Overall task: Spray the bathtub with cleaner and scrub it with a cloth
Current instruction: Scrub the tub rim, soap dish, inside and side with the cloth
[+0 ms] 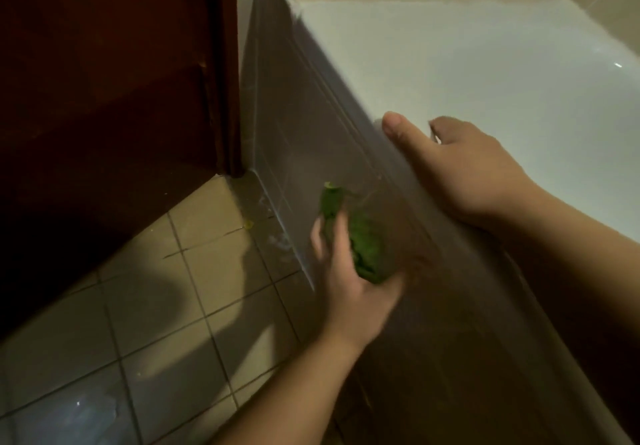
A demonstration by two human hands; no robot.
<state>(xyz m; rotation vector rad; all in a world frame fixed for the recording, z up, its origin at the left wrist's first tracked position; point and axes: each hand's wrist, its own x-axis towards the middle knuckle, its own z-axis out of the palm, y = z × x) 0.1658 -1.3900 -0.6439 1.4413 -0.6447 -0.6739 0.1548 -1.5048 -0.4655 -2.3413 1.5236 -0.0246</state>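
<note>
L hand (pixel 349 268) grips the green cloth (pixel 360 240) against the tub's (pixel 485 56) outer side panel at 6 o'clock, R hand (pixel 460 167) hooked over the rim at 3 – scrubbing looks underway, no sprayer in view, tub inside maybe still to do.
</note>
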